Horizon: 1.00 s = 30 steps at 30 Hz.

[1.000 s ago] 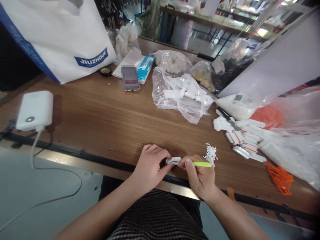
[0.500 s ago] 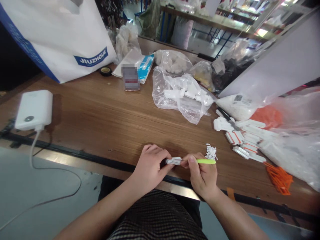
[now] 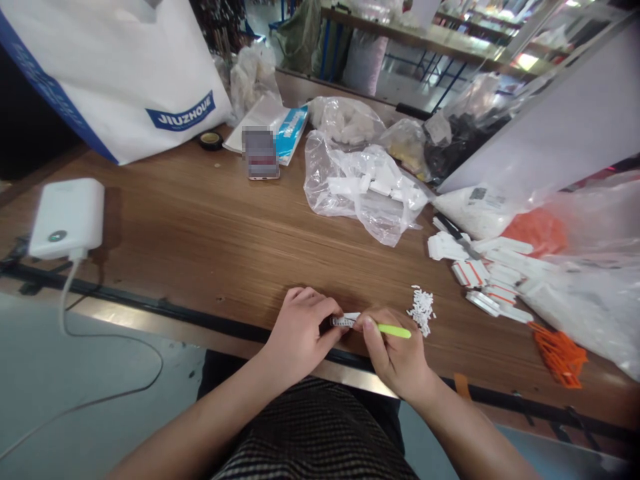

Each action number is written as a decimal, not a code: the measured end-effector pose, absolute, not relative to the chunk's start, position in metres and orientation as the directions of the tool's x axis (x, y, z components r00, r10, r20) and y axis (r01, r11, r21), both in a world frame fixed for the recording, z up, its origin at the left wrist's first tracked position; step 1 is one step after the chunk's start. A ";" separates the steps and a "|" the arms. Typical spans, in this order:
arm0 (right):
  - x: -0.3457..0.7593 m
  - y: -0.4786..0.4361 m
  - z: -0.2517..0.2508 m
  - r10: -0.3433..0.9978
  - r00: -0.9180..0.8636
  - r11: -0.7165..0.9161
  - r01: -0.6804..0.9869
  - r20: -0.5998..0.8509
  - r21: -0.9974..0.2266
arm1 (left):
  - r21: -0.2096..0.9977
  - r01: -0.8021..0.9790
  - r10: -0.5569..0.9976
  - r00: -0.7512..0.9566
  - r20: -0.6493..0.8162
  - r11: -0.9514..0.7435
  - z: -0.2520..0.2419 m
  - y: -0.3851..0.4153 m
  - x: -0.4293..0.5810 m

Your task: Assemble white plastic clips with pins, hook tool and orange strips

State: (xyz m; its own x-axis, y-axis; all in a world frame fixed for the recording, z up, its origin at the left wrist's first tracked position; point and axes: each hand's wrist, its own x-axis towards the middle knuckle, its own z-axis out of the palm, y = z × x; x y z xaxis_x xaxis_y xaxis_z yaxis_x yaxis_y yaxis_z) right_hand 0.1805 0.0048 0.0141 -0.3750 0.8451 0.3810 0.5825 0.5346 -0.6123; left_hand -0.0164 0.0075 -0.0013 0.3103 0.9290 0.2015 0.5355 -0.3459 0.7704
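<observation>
Near the table's front edge, my left hand [image 3: 303, 328] grips a small white part [image 3: 344, 321] with a row of dark marks, its far end hidden in the fingers. Just to the right, my right hand [image 3: 393, 343] pinches a tool with a yellow-green handle [image 3: 395, 331]. The tool's tip end reaches the white part; the tip itself is too small to make out. A small pile of tiny white pieces [image 3: 423, 308] lies on the wood beyond my right hand.
White plastic parts [image 3: 500, 275], a dark-handled knife [image 3: 456, 237] and orange strips [image 3: 559, 355] lie right. Clear bags [image 3: 367, 180], a phone [image 3: 261, 155] and booklet [image 3: 291, 130] are at the back; a power bank [image 3: 67, 217] and large bag [image 3: 120, 73] stand left.
My right hand and the tool have moved left, closer to my left hand, and the handle now tilts slightly. More of the tiny white pile shows. My left hand has stayed put.
</observation>
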 end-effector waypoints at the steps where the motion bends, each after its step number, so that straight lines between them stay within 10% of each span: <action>1: 0.181 0.004 0.014 0.841 -0.378 0.541 0.581 0.387 -0.609 | 0.769 0.538 0.929 0.311 0.199 -0.345 -0.001 0.008 -0.016; 30: 0.182 0.007 0.015 0.892 -0.300 0.452 0.608 0.338 -0.653 | 0.757 0.558 0.930 0.320 0.182 -0.340 -0.001 0.007 -0.017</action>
